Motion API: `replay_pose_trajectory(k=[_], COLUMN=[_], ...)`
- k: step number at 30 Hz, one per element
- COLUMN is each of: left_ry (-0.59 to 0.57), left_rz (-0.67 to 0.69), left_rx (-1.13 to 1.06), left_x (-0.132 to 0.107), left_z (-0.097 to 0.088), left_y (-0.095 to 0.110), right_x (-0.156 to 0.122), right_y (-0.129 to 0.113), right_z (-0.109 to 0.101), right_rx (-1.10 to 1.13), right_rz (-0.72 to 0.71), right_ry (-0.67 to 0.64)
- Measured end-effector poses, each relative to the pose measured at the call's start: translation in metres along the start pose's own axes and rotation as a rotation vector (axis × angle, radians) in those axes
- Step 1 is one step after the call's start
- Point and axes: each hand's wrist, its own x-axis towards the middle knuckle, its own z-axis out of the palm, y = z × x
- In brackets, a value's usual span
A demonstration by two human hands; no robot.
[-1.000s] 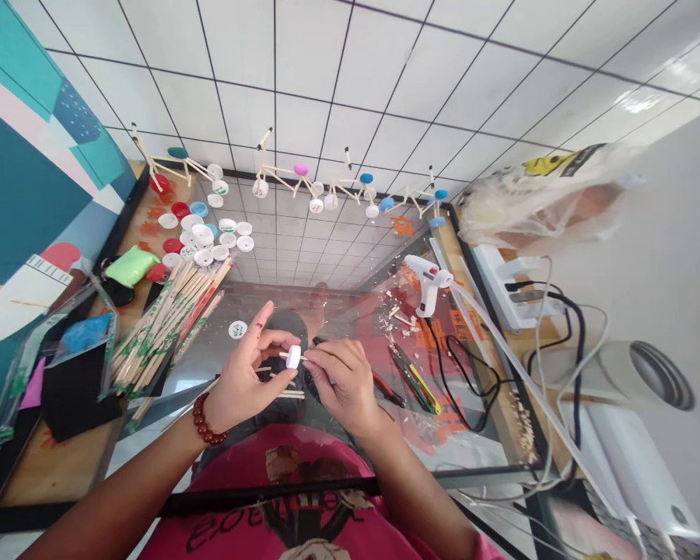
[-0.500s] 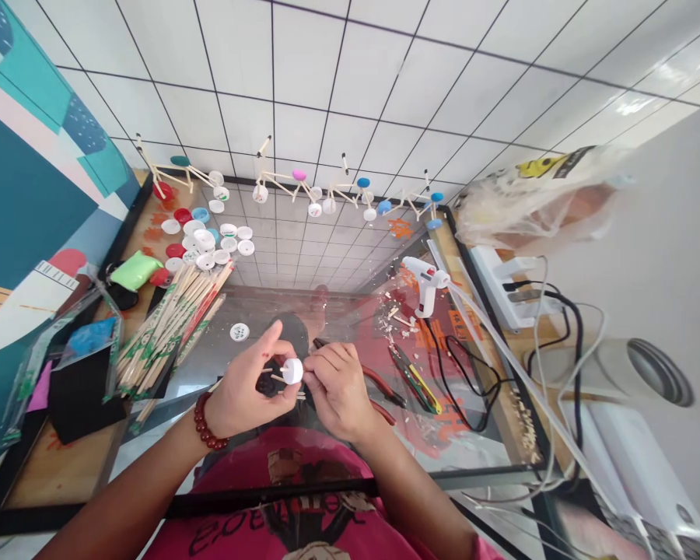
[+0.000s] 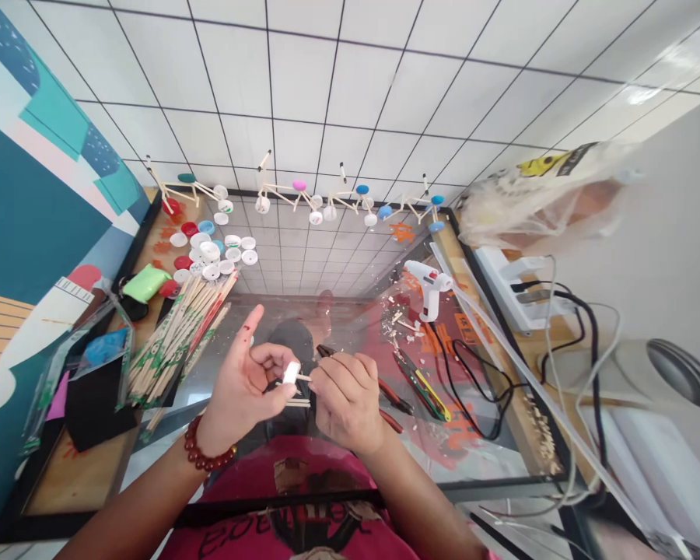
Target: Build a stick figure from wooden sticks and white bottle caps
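Between the thumb and fingers of my left hand (image 3: 250, 381) is a white bottle cap (image 3: 291, 372), turned edge-on. My right hand (image 3: 347, 398) is closed round a short wooden stick (image 3: 304, 378), whose pale end reaches to the cap's right side. Whether the stick passes into the cap I cannot tell. Below the cap, more pale sticks (image 3: 297, 403) lie on the glass tabletop. Red-handled pliers (image 3: 395, 398) rest partly behind my right hand.
Left are a bundle of chopsticks (image 3: 178, 334), loose bottle caps (image 3: 210, 251) and a green packet (image 3: 145, 283). Stick-and-cap models (image 3: 285, 190) line the back edge. Right are a glue gun (image 3: 428, 286), a utility knife (image 3: 430, 389), black cable (image 3: 490, 389) and a power strip (image 3: 505, 284).
The cap has turned from face-on to edge-on in my left hand. The stick in my right hand now shows against it. My left index finger has curled in to the cap.
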Motion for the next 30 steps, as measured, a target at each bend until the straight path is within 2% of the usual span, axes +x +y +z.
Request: replay_pose_trajectory(k=[4,7,10,12,17,20,23,26,27,28,30], left_ry=[0.065,0.060,0.108,0.117,0.005,-0.013,0.081,0.288,0.312,0.303,0.203], left_rz=[0.145,0.107,0.081,0.057,-0.070,-0.108,-0.015,0.131,0.153,0.161,0.139], left_rx=[0.227,0.347,0.418,0.368,-0.030,-0.169,-0.167,-0.043,-0.004,0.027,0.081], left_x=[0.004,0.009,0.014,0.015,0.014,0.015,0.020,0.026,0.028,0.029,0.028], left_z=[-0.005,-0.012,-0.017,-0.019,-0.023,-0.031,-0.049,-0.070,-0.075,-0.078,-0.077], left_y=[0.008,0.009,0.005,0.001,-0.007,-0.004,0.008,0.020,0.022,0.022,0.017], right_x=[-0.003,-0.005,-0.007,-0.009,-0.012,-0.013,-0.012,-0.012,-0.012,-0.011,-0.011], right_y=[0.008,0.012,0.012,0.011,0.012,0.013,0.012,0.011,0.010,0.010,0.008], right_z=[-0.004,-0.005,-0.001,0.004,0.010,0.010,0.008,0.007,0.007,0.006,0.006], right_rx=[0.109,0.117,0.071,0.066,0.049,0.035,0.030,0.038,0.045,0.055,0.083], right_rz=[0.098,0.129,0.103,0.100,0.113,0.124,0.125,0.100,0.085,0.068,0.030], right_ry=[-0.001,-0.058,-0.194,-0.259,-0.329,-0.366,-0.369,-0.320,-0.299,-0.280,-0.254])
